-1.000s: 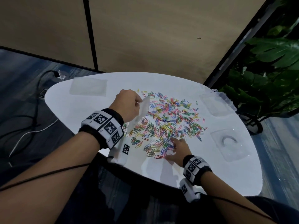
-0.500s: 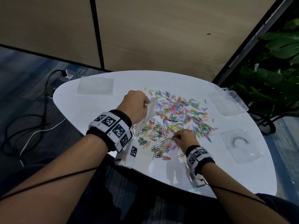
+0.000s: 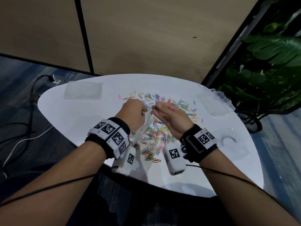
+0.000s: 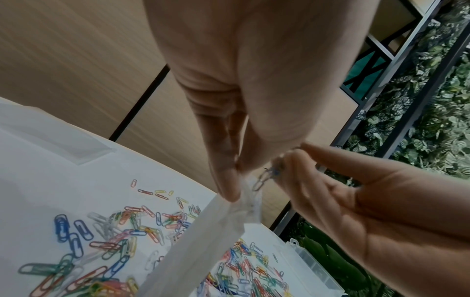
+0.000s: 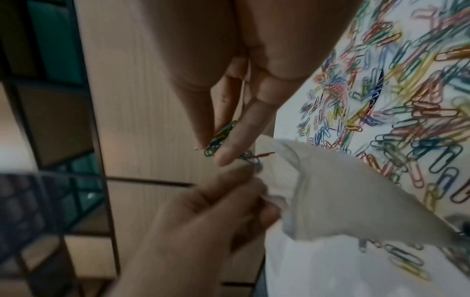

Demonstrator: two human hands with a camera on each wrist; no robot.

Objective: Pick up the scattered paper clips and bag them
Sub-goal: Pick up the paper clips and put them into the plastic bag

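Note:
Many coloured paper clips (image 3: 156,134) lie spread over the middle of the white table (image 3: 73,115). My left hand (image 3: 144,110) pinches the top edge of a small clear bag (image 3: 145,126), which hangs down above the pile. In the left wrist view thumb and finger grip the bag's (image 4: 203,241) mouth strip. My right hand (image 3: 156,107) is raised beside it and pinches a small bunch of clips (image 5: 218,138) at its fingertips, right at the bag's (image 5: 330,191) opening. The held clips (image 4: 264,176) hang just above the bag's rim.
A flat clear bag (image 3: 83,91) lies at the table's far left. A clear plastic box (image 3: 216,103) stands at the right edge, with another clear bag (image 3: 228,144) nearer me. Cables (image 3: 24,128) run over the floor on the left, a plant (image 3: 268,70) stands on the right.
My right hand has lifted off the pile with a pinch of clips and moved up and left to the bag's mouth. The left hand still holds the bag.

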